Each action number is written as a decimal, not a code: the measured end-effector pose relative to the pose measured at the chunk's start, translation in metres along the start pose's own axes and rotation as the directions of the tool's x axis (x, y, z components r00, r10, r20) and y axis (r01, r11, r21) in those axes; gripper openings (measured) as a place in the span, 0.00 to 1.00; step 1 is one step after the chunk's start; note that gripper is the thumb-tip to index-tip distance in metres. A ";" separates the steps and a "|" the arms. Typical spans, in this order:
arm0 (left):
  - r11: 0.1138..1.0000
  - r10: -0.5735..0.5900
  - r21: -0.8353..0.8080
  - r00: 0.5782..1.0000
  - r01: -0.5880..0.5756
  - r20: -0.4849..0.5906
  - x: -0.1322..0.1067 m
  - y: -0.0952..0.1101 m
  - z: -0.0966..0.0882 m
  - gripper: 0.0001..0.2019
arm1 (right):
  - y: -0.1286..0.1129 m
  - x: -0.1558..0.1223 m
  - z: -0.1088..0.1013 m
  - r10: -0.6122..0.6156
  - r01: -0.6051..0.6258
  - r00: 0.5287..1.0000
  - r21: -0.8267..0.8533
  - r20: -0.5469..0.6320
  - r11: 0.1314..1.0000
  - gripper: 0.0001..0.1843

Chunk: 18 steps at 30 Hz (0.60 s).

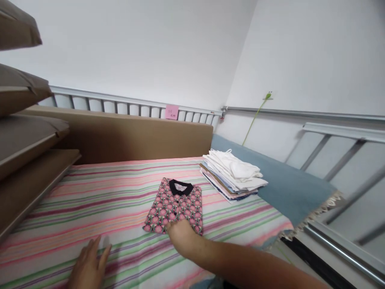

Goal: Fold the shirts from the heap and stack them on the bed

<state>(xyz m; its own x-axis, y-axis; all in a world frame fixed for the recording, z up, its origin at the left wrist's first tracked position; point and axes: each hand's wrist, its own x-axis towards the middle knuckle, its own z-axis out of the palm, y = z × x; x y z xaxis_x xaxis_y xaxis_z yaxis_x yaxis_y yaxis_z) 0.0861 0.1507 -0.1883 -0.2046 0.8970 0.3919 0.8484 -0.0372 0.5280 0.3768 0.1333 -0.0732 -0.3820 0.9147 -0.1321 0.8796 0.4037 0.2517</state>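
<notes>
A folded pink patterned shirt (176, 205) with a black collar lies on the striped sheet (99, 200) of a bed. My right hand (181, 237) rests at the shirt's near edge, its fingers tucked under or against the fabric and hidden from view. My left hand (89, 265) lies flat on the sheet to the left, fingers stretched out, holding nothing. A stack of folded clothes (233, 173), white on top, sits to the right of the shirt.
Brown cardboard panels (27, 160) lean at the left and along the back of the bed. A blue blanket (288, 188) covers the bed's right part. Metal bed rails (339, 132) run along the white walls. A pink note (171, 112) hangs on the far rail.
</notes>
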 end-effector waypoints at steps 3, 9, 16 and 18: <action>0.998 0.000 -0.069 0.998 0.004 0.065 0.001 0.017 0.000 0.34 | -0.012 -0.020 0.002 -0.064 0.064 0.997 0.013 0.040 0.998 0.15; 0.993 0.055 -0.103 0.998 -0.053 0.019 -0.011 0.072 -0.006 0.30 | -0.028 -0.069 0.003 -0.155 0.164 0.986 0.292 -0.055 0.942 0.14; 0.892 0.414 0.134 0.899 -0.432 0.141 -0.066 0.181 0.021 0.20 | 0.042 -0.083 0.033 0.062 0.099 0.961 0.543 -0.271 0.834 0.32; 0.865 0.433 0.212 0.891 -0.454 0.139 -0.082 0.194 0.039 0.21 | 0.050 -0.083 0.056 0.048 0.093 0.971 0.560 -0.232 0.824 0.34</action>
<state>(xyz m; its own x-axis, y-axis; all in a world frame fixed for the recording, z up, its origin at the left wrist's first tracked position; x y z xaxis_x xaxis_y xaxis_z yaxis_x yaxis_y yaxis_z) 0.2869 0.0871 -0.1471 0.2530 0.8441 0.4727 0.9308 -0.3457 0.1192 0.4684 0.0763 -0.1029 -0.3947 0.9126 0.1065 0.8475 0.4064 -0.3415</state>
